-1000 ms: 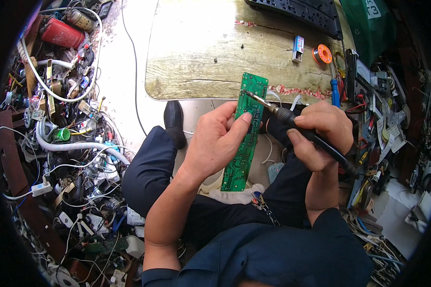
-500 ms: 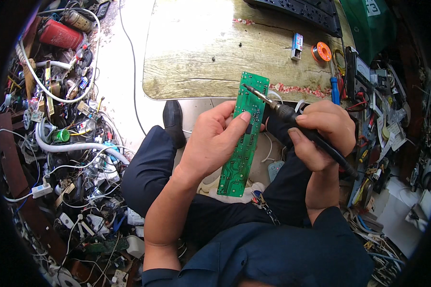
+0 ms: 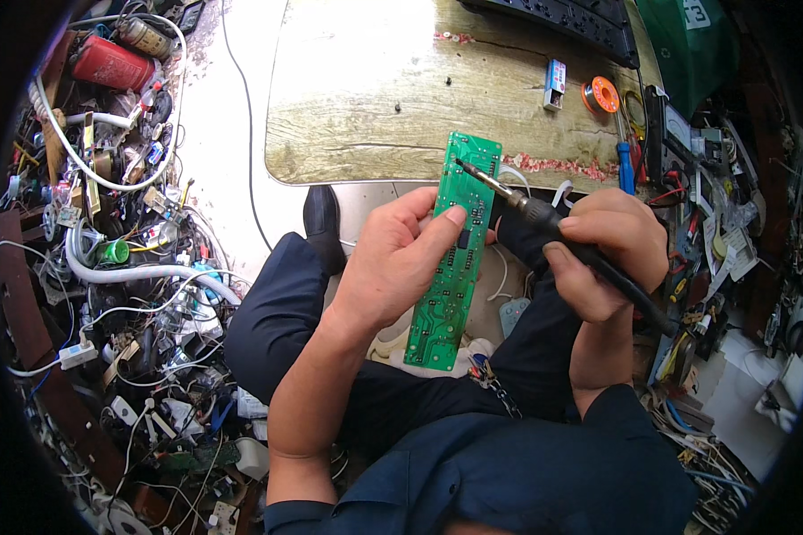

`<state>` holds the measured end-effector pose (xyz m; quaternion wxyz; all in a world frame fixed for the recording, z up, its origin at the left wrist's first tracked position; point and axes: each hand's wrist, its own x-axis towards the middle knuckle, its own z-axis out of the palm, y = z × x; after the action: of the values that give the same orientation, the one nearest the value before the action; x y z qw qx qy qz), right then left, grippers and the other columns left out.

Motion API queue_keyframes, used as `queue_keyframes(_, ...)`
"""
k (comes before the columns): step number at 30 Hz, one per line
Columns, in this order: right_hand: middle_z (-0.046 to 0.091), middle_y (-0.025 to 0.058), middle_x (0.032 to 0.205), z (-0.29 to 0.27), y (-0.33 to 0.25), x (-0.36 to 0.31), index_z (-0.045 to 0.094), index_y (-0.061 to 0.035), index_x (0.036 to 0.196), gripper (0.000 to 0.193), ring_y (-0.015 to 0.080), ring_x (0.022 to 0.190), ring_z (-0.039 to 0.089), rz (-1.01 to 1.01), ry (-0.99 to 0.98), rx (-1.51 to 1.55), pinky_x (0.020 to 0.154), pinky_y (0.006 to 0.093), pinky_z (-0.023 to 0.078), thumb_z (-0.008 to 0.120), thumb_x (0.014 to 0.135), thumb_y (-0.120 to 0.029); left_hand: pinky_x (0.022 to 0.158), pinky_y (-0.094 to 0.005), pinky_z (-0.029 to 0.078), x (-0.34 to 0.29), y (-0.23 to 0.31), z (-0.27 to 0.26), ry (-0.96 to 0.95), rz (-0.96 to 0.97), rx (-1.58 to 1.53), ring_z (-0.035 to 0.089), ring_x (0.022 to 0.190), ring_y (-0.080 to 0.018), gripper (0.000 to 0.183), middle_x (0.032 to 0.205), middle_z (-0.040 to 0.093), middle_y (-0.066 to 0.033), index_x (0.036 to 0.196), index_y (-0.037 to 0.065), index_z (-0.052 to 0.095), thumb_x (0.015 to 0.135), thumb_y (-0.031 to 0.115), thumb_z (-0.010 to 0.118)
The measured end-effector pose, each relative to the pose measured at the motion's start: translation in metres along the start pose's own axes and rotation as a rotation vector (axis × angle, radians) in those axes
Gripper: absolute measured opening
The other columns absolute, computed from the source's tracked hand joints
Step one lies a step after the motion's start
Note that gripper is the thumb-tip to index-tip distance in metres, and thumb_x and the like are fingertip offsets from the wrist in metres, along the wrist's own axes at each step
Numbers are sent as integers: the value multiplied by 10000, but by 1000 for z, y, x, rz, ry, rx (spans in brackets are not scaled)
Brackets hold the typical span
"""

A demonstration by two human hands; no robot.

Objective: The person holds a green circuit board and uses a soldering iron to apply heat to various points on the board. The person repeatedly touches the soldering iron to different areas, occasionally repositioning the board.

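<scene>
My left hand (image 3: pixel 400 254) grips a long green circuit board (image 3: pixel 451 308) by its left edge, thumb across its face and fingers behind. The board stands lengthwise over my lap, its upper end overlapping the table's near edge. In my right hand (image 3: pixel 608 254) is a black-handled soldering iron (image 3: pixel 537 212), held like a pen. Its metal tip points up and left and meets the board's upper left part; whether it touches a joint is too small to tell. White wires show behind the board's right side.
On the wooden table (image 3: pixel 357 116) are a spool of solder (image 3: pixel 600 94), a small box (image 3: pixel 555 85), a blue screwdriver (image 3: pixel 625 168) and a black panel (image 3: pixel 562 22). Heaped cables and electronic parts (image 3: pixel 178 312) crowd the left; more clutter lies right. A red cylinder (image 3: pixel 111 64) sits far left.
The soldering iron and my right hand have shifted very slightly right and down. My left hand and the circuit board stay almost where they were.
</scene>
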<state>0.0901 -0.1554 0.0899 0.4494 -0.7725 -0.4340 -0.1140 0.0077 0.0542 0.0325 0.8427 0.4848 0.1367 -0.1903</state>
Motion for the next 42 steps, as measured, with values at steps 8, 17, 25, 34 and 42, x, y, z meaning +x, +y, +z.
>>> queue_keyframes(8, 594, 158, 860, -5, 12, -24, 553, 14, 991, 269, 211, 727, 549, 105, 472, 426, 689, 316, 466, 677, 784, -106, 741, -241, 552, -8, 1, -3, 79, 245, 210, 668, 832, -96, 275, 1035, 733, -103, 1262, -11, 595, 1051, 150, 522)
queue_keyframes(17, 487, 107, 822, -27, 13, -22, 566, 10, 1053, 258, 111, 520, 411, 53, 491, 896, 492, 239, 337, 654, 836, -97, 718, -242, 560, -19, 56, -2, 282, 656, 135, 682, 802, -93, 277, 1022, 739, -110, 1254, -42, 594, 1045, 127, 527)
queue_keyframes(25, 500, 94, 802, -36, -9, -23, 573, 7, 1022, 251, 123, 528, 437, 39, 532, 942, 497, 245, 351, 695, 844, -121, 716, -258, 587, -42, 107, 14, 227, 833, 16, 705, 800, -130, 246, 1014, 736, -145, 1197, -23, 603, 1056, 158, 514)
queue_keyframes(34, 468, 52, 810, -81, -38, -55, 585, -5, 1061, 207, 97, 562, 412, -42, 574, 993, 538, 247, 347, 670, 886, -76, 656, -266, 591, -61, 123, 63, 68, 821, -11, 707, 758, -139, 247, 1001, 737, -152, 1187, -16, 606, 1061, 168, 500)
queue_keyframes(42, 489, 63, 820, -119, -60, -92, 589, -12, 1079, 219, 98, 572, 422, -37, 634, 873, 541, 243, 355, 673, 892, -88, 675, -298, 612, -44, 101, 97, -76, 666, -6, 723, 759, -190, 276, 993, 727, -195, 1202, -16, 589, 1043, 195, 510)
